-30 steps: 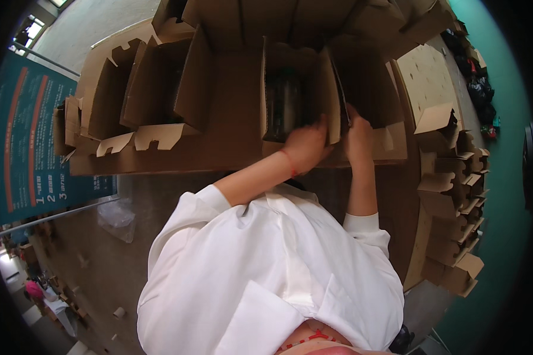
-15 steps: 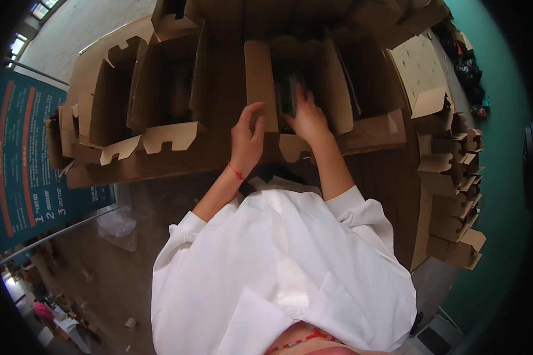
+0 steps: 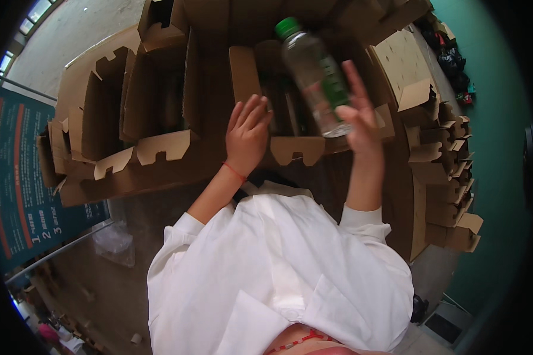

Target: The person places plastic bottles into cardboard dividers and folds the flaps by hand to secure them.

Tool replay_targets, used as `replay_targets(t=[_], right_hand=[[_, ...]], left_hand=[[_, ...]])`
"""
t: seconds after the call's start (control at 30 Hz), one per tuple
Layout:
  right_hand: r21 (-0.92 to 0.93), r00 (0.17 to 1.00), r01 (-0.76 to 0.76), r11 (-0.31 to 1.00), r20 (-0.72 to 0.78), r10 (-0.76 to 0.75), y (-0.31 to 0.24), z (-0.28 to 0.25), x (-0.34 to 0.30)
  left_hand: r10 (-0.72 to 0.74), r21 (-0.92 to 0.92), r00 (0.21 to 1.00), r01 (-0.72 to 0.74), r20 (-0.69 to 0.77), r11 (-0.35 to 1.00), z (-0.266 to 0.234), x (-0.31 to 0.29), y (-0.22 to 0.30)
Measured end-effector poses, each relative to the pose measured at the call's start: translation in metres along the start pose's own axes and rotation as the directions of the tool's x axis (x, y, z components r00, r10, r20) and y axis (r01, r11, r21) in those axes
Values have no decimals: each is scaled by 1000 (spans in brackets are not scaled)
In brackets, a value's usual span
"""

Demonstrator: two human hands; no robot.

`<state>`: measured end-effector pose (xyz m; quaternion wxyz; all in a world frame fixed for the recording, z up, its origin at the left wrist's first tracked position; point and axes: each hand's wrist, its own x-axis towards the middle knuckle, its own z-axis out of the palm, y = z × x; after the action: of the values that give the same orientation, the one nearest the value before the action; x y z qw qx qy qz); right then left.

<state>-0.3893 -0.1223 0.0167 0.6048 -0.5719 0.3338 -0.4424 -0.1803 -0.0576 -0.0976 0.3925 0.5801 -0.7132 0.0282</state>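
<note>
A clear plastic bottle (image 3: pixel 308 68) with a green cap and green label is tilted above an open cardboard box (image 3: pixel 297 149). My right hand (image 3: pixel 361 121) holds it by the label side, thumb against the lower part and one finger extended. Inside the box, other clear bottles (image 3: pixel 287 109) show dimly. My left hand (image 3: pixel 247 133) is at the box's left side, fingers stretched out over the edge near the raised flap (image 3: pixel 244 71); whether it presses on the cardboard I cannot tell.
More open cardboard boxes (image 3: pixel 160 109) stand to the left along the table. A row of stacked boxes (image 3: pixel 447 171) is at the right. A green board (image 3: pixel 26 177) stands at the left, and a plastic bag (image 3: pixel 114 242) lies on the floor.
My right hand has come up out of the box and moved right, bringing out the bottle. My left hand has stayed by the box's left side, its fingers now over the edge.
</note>
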Motion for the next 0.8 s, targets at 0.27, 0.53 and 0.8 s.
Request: replay_targets(t=[0.27, 0.53, 0.8], right_hand=[[-699, 955, -138, 702, -281, -91, 5, -112, 23], [-915, 986, -157, 372, -165, 11, 118, -177, 80], [-992, 915, 7, 130, -46, -402, 93, -136, 90]], left_hand=[[-44, -61, 993, 51, 111, 997, 4, -3, 7], [-83, -33, 989, 88, 124, 996, 3, -5, 13], [-92, -5, 982, 94, 168, 996, 8, -10, 19]])
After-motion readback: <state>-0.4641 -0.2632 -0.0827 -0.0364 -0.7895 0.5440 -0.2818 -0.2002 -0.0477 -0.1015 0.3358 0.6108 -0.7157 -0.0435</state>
